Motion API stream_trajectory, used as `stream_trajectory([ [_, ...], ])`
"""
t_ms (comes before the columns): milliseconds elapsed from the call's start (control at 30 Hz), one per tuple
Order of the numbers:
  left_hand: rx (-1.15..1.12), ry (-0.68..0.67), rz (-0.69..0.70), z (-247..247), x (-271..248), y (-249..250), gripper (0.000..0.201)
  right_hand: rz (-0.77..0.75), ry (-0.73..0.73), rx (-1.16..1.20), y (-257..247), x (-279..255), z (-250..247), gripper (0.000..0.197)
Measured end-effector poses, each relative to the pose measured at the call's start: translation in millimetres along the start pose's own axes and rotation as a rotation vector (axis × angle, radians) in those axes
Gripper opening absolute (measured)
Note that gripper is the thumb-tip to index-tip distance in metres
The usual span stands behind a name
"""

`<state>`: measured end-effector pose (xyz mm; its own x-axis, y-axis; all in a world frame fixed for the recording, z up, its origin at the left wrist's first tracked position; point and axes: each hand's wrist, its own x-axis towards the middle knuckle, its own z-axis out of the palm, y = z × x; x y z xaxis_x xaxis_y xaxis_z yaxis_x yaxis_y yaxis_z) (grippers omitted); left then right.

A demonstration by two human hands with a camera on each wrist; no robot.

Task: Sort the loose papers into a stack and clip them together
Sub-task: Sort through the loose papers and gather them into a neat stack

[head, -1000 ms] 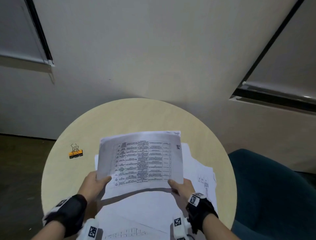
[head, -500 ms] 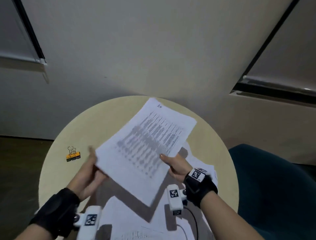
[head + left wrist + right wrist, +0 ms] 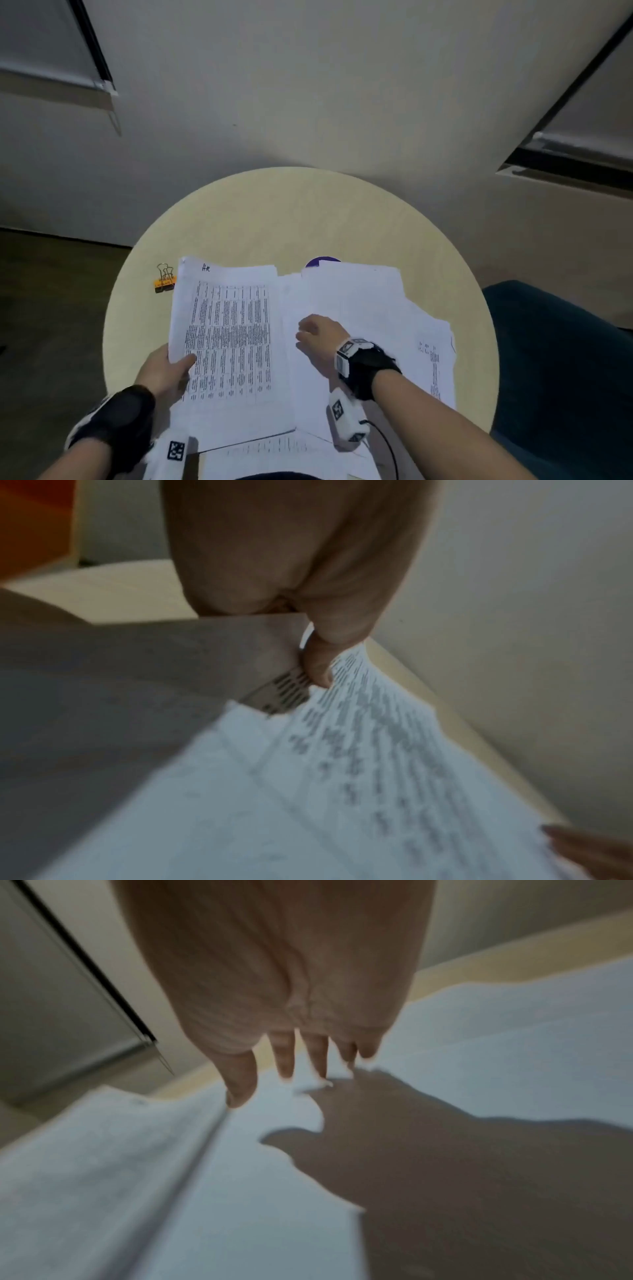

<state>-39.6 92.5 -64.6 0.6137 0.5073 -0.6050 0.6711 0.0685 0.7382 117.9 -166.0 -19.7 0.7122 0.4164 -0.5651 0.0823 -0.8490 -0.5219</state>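
Note:
My left hand pinches the left edge of a printed table sheet, thumb on top; the left wrist view shows the thumb pressed on that sheet. The sheet lies portrait at the table's left over other pages. My right hand hovers over the loose white papers at the right, fingers straight and spread just above a page, holding nothing. An orange binder clip lies on the table left of the held sheet.
The round pale wooden table stands against a white wall. A purple object peeks out from behind the far papers. A dark teal chair is at the right. More pages spread to the table's right edge.
The printed sheet was turned from landscape to portrait and brought down to the left side. My right hand let go of it and moved over the loose papers at the right.

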Motion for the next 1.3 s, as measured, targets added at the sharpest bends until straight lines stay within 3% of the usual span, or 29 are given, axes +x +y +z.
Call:
stream_trajectory([
  [100,0.12,0.072,0.04,-1,2,-9,0.012,0.112,0.166,-0.308,53,-8,-1,0.094],
  [167,0.134,0.095,0.066,0,-4,-10,0.008,0.2,0.211,-0.324,87,-20,-3,0.103],
  [267,0.17,0.132,0.118,3,-5,-13,0.01,0.242,0.21,-0.245,109,-37,-8,0.104],
  [500,0.186,0.11,0.134,-1,-4,-16,0.016,0.008,-0.03,-0.513,93,-48,14,0.127],
  [667,0.218,0.148,0.155,4,-10,-18,0.015,0.05,0.108,-0.399,101,-61,25,0.138],
  [767,0.222,0.155,0.178,6,-16,-23,0.014,0.209,0.255,-0.295,116,-68,19,0.143],
  [900,0.227,0.147,0.174,4,-18,-30,0.02,0.403,0.234,-0.095,131,-74,10,0.146],
  [1300,0.291,0.187,0.196,9,-14,-29,0.017,0.212,0.251,-0.132,98,-79,44,0.14],
])
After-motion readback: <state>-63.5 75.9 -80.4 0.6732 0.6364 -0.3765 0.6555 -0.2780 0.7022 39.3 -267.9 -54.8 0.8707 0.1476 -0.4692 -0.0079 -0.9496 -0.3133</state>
